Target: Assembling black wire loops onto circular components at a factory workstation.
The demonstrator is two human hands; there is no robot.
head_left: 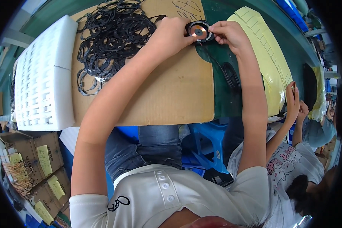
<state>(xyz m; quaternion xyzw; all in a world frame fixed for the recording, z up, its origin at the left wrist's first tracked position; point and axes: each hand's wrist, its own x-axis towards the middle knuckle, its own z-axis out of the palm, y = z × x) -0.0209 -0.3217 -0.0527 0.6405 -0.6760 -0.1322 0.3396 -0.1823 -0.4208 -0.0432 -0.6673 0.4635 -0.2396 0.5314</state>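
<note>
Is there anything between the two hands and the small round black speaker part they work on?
Nothing visible: the left hand and right hand both already touch the round black speaker part with copper centre.

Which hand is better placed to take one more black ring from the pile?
Probably the left hand: it lies beside the pile of black rings, while the right hand is beyond the round speaker part.

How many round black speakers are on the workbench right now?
1: the round black speaker with a copper-coloured centre, held between the left hand and right hand. Others may be hidden.
</note>
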